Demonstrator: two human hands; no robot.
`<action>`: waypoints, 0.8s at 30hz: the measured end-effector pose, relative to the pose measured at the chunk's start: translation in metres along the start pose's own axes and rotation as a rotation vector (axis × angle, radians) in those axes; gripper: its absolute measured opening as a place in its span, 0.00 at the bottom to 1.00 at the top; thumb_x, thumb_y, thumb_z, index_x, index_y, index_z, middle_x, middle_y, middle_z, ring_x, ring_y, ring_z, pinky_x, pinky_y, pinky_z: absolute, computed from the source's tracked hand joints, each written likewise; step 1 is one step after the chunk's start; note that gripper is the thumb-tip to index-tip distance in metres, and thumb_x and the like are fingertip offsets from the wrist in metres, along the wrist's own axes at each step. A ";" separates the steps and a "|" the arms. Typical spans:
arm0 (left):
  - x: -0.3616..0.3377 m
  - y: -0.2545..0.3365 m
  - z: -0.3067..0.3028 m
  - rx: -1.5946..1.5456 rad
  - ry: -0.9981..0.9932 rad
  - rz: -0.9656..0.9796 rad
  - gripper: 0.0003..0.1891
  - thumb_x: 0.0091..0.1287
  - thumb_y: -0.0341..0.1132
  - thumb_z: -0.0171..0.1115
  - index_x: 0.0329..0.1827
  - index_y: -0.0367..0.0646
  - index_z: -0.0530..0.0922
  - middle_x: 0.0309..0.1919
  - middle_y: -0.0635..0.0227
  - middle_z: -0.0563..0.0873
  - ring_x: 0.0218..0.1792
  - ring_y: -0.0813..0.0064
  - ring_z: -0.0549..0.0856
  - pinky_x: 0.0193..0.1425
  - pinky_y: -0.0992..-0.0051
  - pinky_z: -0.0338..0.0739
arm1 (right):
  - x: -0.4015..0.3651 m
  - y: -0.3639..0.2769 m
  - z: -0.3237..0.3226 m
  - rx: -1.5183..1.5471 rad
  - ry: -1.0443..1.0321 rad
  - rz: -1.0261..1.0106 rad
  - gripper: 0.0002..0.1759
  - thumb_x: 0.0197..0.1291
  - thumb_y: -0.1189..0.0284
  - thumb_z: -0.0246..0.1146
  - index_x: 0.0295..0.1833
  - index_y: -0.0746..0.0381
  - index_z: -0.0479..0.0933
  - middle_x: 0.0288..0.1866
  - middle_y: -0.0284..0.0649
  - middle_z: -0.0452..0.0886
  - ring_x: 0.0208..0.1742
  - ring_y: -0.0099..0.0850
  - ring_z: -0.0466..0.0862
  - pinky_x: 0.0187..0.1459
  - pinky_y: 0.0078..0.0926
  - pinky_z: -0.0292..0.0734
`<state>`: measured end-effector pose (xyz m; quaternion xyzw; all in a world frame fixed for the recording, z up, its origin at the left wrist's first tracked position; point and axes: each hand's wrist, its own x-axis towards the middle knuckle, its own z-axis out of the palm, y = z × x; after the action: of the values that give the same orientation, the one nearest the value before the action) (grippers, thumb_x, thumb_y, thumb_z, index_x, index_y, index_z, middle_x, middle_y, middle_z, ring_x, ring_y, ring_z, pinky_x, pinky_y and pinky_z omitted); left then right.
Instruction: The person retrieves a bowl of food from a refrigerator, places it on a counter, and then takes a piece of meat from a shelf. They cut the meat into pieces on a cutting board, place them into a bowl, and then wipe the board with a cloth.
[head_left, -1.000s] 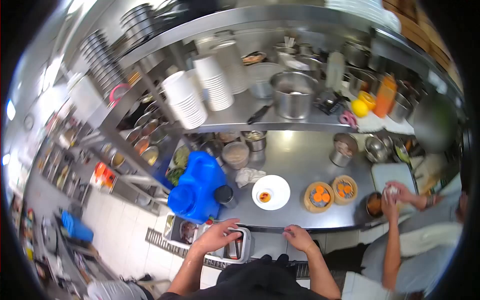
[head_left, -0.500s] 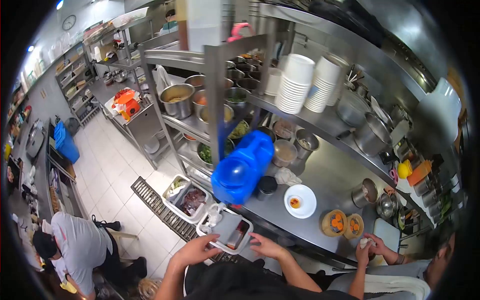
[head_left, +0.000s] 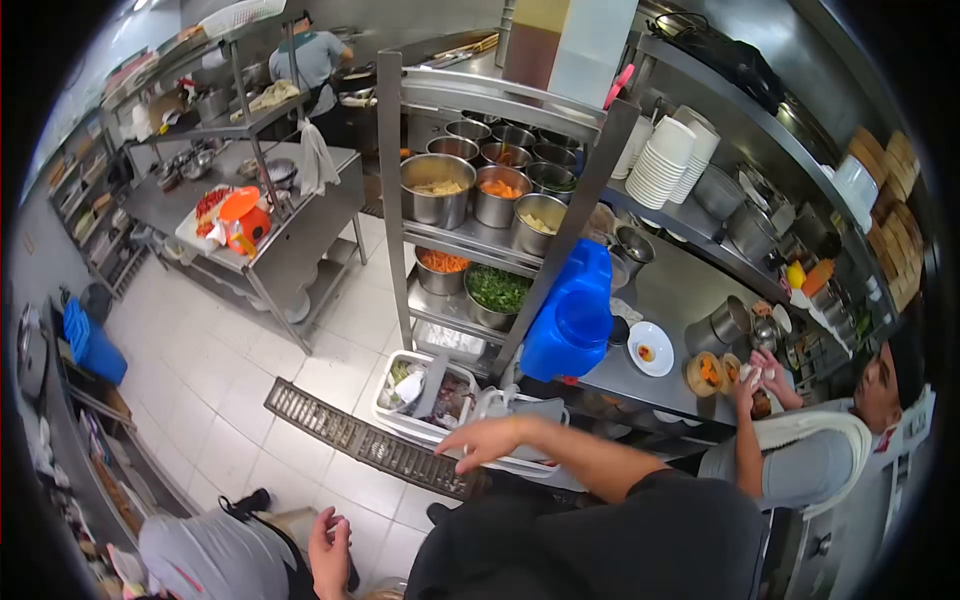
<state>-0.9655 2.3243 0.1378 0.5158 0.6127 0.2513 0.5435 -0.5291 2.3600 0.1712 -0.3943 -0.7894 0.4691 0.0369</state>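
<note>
My right hand [head_left: 484,440] reaches across over the front edge of the white tubs and the floor drain grate [head_left: 350,430]. Its fingers are loosely stretched, holding nothing. Under it lies the nearer white tub [head_left: 530,464], partly hidden by my forearm. Beside that stands another white tub [head_left: 385,422] with a grey divider and food scraps. At the bottom, my left hand [head_left: 329,552] is raised over the floor with fingers apart and nothing in it, near a seated person in a grey shirt [head_left: 215,555].
A metal rack [head_left: 397,215] carries pots of cut vegetables. A blue jug [head_left: 570,318] hangs or stands at its corner. A co-worker [head_left: 800,450] on the right handles something pale near two bamboo steamers [head_left: 704,375]. An orange container [head_left: 245,222] stands on the left table.
The view has swung left. Both my hands have moved away from the nearer tub: the right to its left side, the left down toward the bottom.
</note>
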 end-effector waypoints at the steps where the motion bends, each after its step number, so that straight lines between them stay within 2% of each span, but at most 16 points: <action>1: 0.005 -0.005 -0.014 -0.052 0.028 -0.013 0.26 0.77 0.40 0.64 0.73 0.38 0.73 0.52 0.65 0.85 0.45 0.74 0.86 0.43 0.72 0.84 | -0.006 -0.017 -0.036 0.046 0.057 0.100 0.35 0.73 0.56 0.66 0.78 0.62 0.68 0.71 0.50 0.77 0.65 0.42 0.82 0.64 0.36 0.80; 2: 0.006 -0.003 -0.024 -0.017 0.046 0.006 0.25 0.77 0.40 0.64 0.73 0.38 0.73 0.52 0.64 0.85 0.45 0.74 0.86 0.43 0.72 0.84 | -0.015 -0.035 -0.070 0.098 0.108 0.199 0.34 0.73 0.56 0.66 0.76 0.62 0.70 0.67 0.48 0.81 0.63 0.41 0.84 0.63 0.35 0.80; 3: 0.008 0.003 -0.030 -0.032 0.037 -0.017 0.25 0.77 0.40 0.64 0.73 0.38 0.73 0.52 0.64 0.85 0.45 0.74 0.86 0.43 0.73 0.84 | -0.025 -0.048 -0.096 0.201 0.264 0.178 0.32 0.73 0.55 0.66 0.75 0.60 0.71 0.59 0.46 0.86 0.58 0.38 0.86 0.58 0.35 0.81; 4: 0.013 0.010 -0.033 -0.055 0.036 -0.037 0.26 0.77 0.40 0.64 0.73 0.39 0.73 0.52 0.63 0.85 0.45 0.73 0.86 0.43 0.73 0.84 | -0.034 -0.073 -0.124 0.092 0.344 0.199 0.30 0.74 0.55 0.65 0.74 0.58 0.72 0.55 0.43 0.87 0.49 0.31 0.87 0.51 0.34 0.83; 5: 0.018 0.016 -0.036 -0.083 0.049 -0.060 0.26 0.77 0.41 0.64 0.73 0.39 0.73 0.52 0.63 0.85 0.45 0.73 0.86 0.43 0.73 0.84 | -0.040 -0.093 -0.144 0.188 0.295 0.305 0.30 0.74 0.55 0.66 0.75 0.56 0.72 0.52 0.41 0.87 0.41 0.25 0.85 0.43 0.31 0.84; 6: 0.028 0.016 -0.038 -0.120 0.028 -0.041 0.24 0.77 0.39 0.65 0.73 0.42 0.75 0.54 0.63 0.86 0.46 0.75 0.87 0.46 0.76 0.83 | -0.035 -0.098 -0.156 0.271 0.221 0.343 0.29 0.75 0.58 0.65 0.76 0.55 0.71 0.56 0.38 0.85 0.37 0.22 0.84 0.39 0.28 0.84; 7: 0.037 0.024 -0.038 -0.164 -0.010 0.002 0.23 0.77 0.38 0.63 0.73 0.43 0.75 0.54 0.63 0.86 0.47 0.75 0.87 0.47 0.75 0.83 | -0.021 -0.088 -0.154 0.328 0.199 0.206 0.27 0.77 0.61 0.62 0.77 0.56 0.70 0.61 0.34 0.82 0.38 0.21 0.83 0.38 0.26 0.83; 9: 0.063 0.034 -0.039 -0.094 -0.091 0.090 0.24 0.76 0.40 0.67 0.72 0.43 0.76 0.57 0.60 0.86 0.52 0.70 0.87 0.56 0.70 0.83 | 0.021 -0.077 -0.146 0.543 0.085 0.141 0.28 0.78 0.65 0.62 0.79 0.58 0.67 0.64 0.34 0.80 0.39 0.19 0.82 0.39 0.24 0.83; 10: 0.071 0.059 -0.041 0.056 -0.098 0.164 0.26 0.74 0.43 0.69 0.71 0.42 0.77 0.57 0.58 0.87 0.54 0.67 0.88 0.58 0.69 0.82 | 0.045 -0.068 -0.137 0.537 0.087 0.186 0.29 0.78 0.64 0.62 0.79 0.58 0.67 0.63 0.34 0.80 0.39 0.19 0.81 0.40 0.22 0.82; 12: 0.096 0.101 -0.049 0.104 -0.160 0.205 0.28 0.74 0.47 0.69 0.72 0.43 0.76 0.58 0.58 0.86 0.53 0.68 0.87 0.57 0.68 0.83 | 0.091 -0.027 -0.122 0.448 0.062 0.291 0.32 0.76 0.62 0.65 0.79 0.60 0.66 0.60 0.37 0.82 0.41 0.20 0.82 0.41 0.21 0.82; 15: 0.156 0.131 -0.072 0.107 -0.275 0.235 0.28 0.74 0.45 0.69 0.74 0.44 0.75 0.61 0.61 0.85 0.54 0.70 0.86 0.59 0.69 0.82 | 0.151 0.013 -0.136 0.248 0.115 0.406 0.31 0.75 0.62 0.66 0.76 0.62 0.70 0.58 0.41 0.83 0.45 0.23 0.84 0.43 0.22 0.82; 16: 0.178 0.137 -0.080 0.127 -0.265 0.302 0.31 0.74 0.49 0.68 0.74 0.42 0.75 0.56 0.59 0.86 0.50 0.68 0.86 0.55 0.68 0.83 | 0.174 0.025 -0.148 0.291 0.134 0.365 0.31 0.74 0.61 0.67 0.75 0.63 0.71 0.59 0.42 0.84 0.45 0.25 0.85 0.43 0.24 0.83; 18: 0.214 0.141 -0.101 0.176 -0.253 0.216 0.30 0.75 0.47 0.68 0.75 0.43 0.75 0.60 0.60 0.85 0.53 0.69 0.85 0.58 0.68 0.82 | 0.218 0.042 -0.178 0.380 0.166 0.295 0.31 0.72 0.60 0.68 0.73 0.63 0.73 0.59 0.44 0.85 0.46 0.29 0.86 0.45 0.28 0.83; 21: 0.267 0.174 -0.142 0.214 -0.184 0.154 0.29 0.75 0.47 0.67 0.74 0.43 0.75 0.62 0.61 0.84 0.55 0.69 0.85 0.60 0.69 0.82 | 0.303 0.054 -0.237 0.007 0.270 0.257 0.34 0.69 0.53 0.68 0.71 0.64 0.75 0.61 0.52 0.85 0.54 0.43 0.88 0.55 0.37 0.83; 22: 0.279 0.183 -0.156 0.217 -0.160 0.132 0.29 0.76 0.47 0.67 0.74 0.43 0.75 0.62 0.60 0.84 0.55 0.69 0.85 0.60 0.69 0.82 | 0.331 0.031 -0.261 0.042 0.297 0.262 0.32 0.69 0.54 0.67 0.69 0.64 0.77 0.62 0.53 0.85 0.56 0.49 0.87 0.59 0.40 0.81; 24: 0.304 0.199 -0.191 0.221 -0.110 0.082 0.28 0.76 0.46 0.67 0.74 0.43 0.75 0.63 0.60 0.84 0.56 0.69 0.85 0.60 0.69 0.82 | 0.403 0.032 -0.289 0.031 0.304 0.153 0.31 0.69 0.54 0.67 0.69 0.64 0.77 0.62 0.53 0.85 0.56 0.48 0.88 0.59 0.39 0.82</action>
<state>-1.0331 2.7157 0.2412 0.6103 0.5843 0.1757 0.5051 -0.6637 2.8385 0.1821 -0.5191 -0.7349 0.4177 0.1261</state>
